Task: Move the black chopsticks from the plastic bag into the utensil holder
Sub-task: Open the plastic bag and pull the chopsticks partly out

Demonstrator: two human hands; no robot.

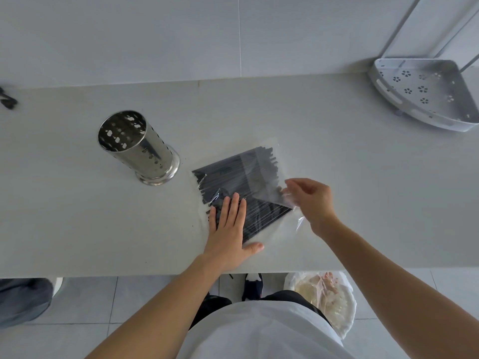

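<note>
Black chopsticks [241,177] lie bagged on the counter [77,203], right of the utensil holder [137,146].

The left hand [228,229] presses flat on the plastic bag [259,182], fingers straight and nearly together (thumb splayed); the right hand [311,198] pinches the bag's edge between fingertips.

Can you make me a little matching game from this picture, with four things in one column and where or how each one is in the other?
Things:
1. utensil holder
2. chopsticks
3. left hand
4. right hand

States:
A. pinching the edge of the plastic bag
B. upright and with nothing in it, left of the bag
C. pressed flat on the bag
D. black, lying inside the bag

Pairs: 1-B, 2-D, 3-C, 4-A
</note>
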